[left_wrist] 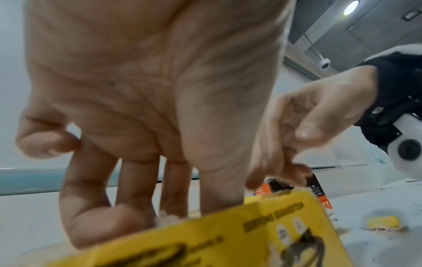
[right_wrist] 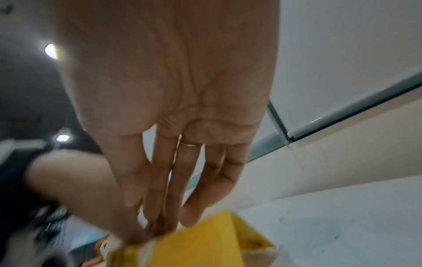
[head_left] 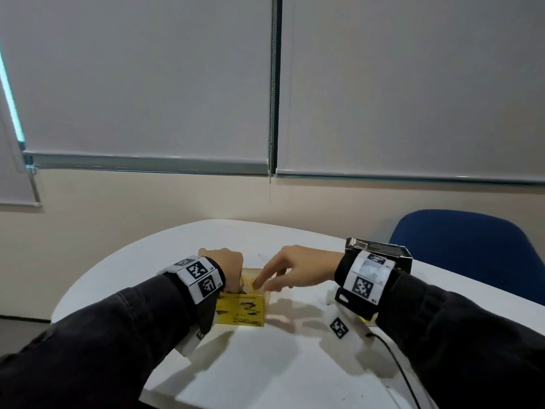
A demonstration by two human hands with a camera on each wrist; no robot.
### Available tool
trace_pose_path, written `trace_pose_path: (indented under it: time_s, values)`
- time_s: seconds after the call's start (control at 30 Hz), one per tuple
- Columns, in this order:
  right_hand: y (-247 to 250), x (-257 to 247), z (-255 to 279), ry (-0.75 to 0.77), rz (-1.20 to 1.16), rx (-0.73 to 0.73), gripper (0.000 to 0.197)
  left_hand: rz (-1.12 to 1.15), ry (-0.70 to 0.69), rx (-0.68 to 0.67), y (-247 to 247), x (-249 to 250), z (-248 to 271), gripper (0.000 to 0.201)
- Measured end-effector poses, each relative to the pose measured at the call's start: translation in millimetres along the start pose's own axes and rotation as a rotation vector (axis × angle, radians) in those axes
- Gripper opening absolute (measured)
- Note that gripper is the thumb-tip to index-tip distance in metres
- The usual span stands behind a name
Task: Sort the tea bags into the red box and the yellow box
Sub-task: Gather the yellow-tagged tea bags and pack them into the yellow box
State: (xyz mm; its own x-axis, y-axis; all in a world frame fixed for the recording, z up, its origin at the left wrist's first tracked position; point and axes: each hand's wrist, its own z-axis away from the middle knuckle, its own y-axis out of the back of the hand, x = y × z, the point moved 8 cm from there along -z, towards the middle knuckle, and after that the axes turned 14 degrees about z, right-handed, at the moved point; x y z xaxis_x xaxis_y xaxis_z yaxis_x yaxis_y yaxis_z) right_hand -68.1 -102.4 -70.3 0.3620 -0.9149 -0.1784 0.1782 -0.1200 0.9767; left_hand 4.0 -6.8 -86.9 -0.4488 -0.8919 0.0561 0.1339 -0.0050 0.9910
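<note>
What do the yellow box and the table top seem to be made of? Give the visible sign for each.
yellow box: probably thin printed cardboard, slightly glossy; flat panels, sharp folded edges and dark print on its face.

table: looks like a smooth white laminate or plastic-coated board with a matte sheen; it shows soft shadows and faint speckled marks. The core is hidden.

Counted: one yellow box [head_left: 240,312] under both hands; one orange-and-black carton [left_wrist: 294,189] behind it; one loose yellow tea bag [left_wrist: 382,222] right of the fingers.
</note>
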Motion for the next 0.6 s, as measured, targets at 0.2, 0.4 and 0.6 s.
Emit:
trace_pose_path:
  time_s: [0.2,0.4,0.6]
  values:
    - [30,84,68,-0.266,0.029,0.036,0.016,0.171,-0.038,-0.029,3,-9,1,0.043]
    - [-6,129,107,-0.425,0.193,-0.091,0.016,0.108,-0.03,0.093,30,0,6,0.04]
    - [-34,137,100,-0.485,0.296,-0.193,0.032,0.272,-0.285,0.196,42,90,7,0.026]
